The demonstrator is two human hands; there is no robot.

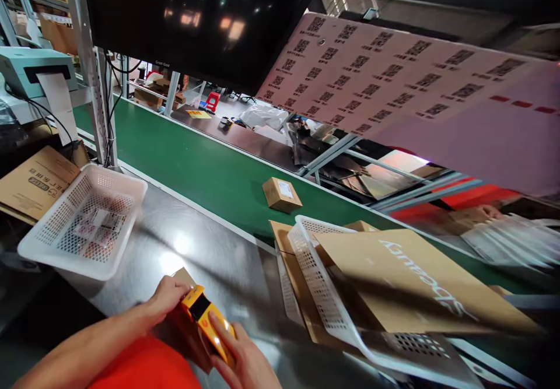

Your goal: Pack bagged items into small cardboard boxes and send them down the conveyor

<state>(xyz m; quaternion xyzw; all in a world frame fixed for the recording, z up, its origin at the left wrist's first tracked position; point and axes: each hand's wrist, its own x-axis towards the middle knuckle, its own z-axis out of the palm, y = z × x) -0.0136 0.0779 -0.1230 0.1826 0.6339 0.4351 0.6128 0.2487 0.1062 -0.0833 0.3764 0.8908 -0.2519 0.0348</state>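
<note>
Low in the head view, my left hand (165, 297) grips the upper end of a small brown cardboard box (186, 333). My right hand (247, 357) is closed around a yellow handheld device (210, 325) with a black panel near its wide end; its exact kind is unclear. The device lies over the box, its wide end close to my left fingers. Together the hand and device hide much of the box. Both hands are above the near edge of the shiny metal table (184, 225).
A white basket (137, 188) holding small packets stands left, beside flattened cardboard (39, 179) and a label printer (37, 65). At right, another white basket (324, 301) holds cardboard sheets (406, 272). A labelled parcel (280, 196) sits on the green conveyor (188, 156). A screen (196, 21) overhangs it.
</note>
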